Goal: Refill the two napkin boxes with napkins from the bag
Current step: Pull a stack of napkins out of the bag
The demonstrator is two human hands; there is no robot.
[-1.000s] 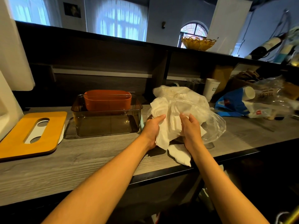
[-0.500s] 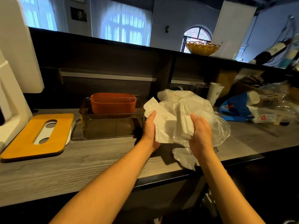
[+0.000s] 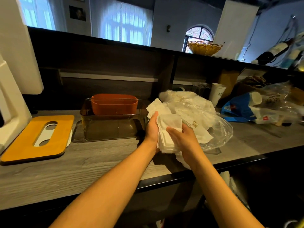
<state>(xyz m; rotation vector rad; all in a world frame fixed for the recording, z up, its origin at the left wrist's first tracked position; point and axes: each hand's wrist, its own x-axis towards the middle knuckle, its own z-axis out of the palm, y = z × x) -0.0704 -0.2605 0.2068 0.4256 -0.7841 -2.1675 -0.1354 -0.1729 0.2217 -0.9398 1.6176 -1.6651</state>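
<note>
Napkins [image 3: 169, 129] sit stacked between my left hand [image 3: 152, 129] and right hand [image 3: 182, 137], both gripping them beside the bag [image 3: 205, 116]; I'd square the edges before lowering them into the smoked box [image 3: 113, 127].

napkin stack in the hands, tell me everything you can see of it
The napkin stack is a thick wad of white, soft-looking paper squares with uneven, stepped edges. It is held over the grey counter, pressed between the left hand and the right hand, beside the clear plastic bag.

café service counter [image 3: 98, 163], paper cups [image 3: 218, 94], wine bottle [image 3: 276, 50].
</note>
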